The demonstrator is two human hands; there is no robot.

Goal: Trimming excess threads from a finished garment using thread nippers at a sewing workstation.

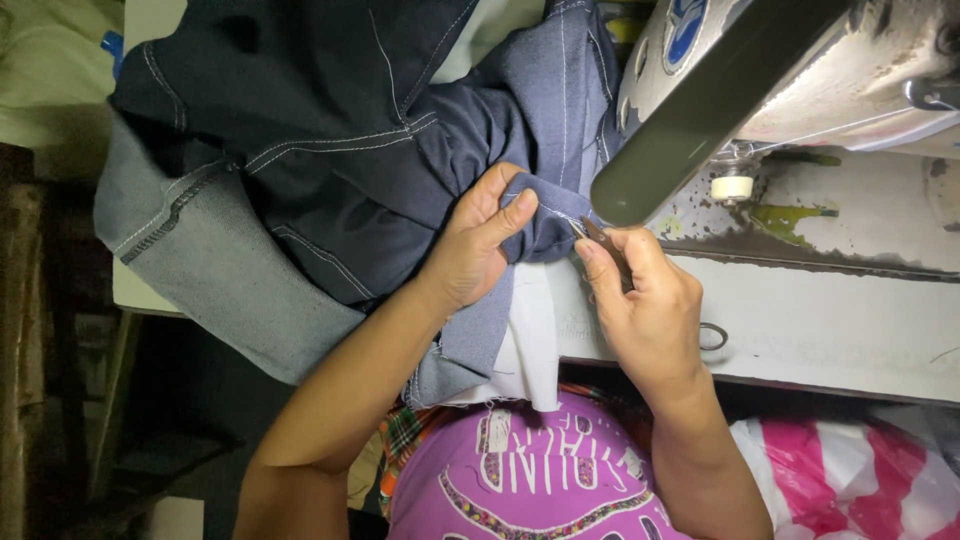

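Observation:
A dark blue denim garment (330, 130) with white stitching lies bunched over the table and spills off its left side. My left hand (478, 240) pinches a fold of the denim next to the sewing machine. My right hand (645, 300) holds small thread snips (595, 235) with their tips at the pinched fold, where a white thread shows. A white lining piece (535, 340) hangs below the fold toward my lap.
A white sewing machine (800, 70) with a dark arm stands at the upper right on a worn white table (830, 340). A pink and white plastic bag (850, 470) sits at the lower right. A dim wooden frame fills the left edge.

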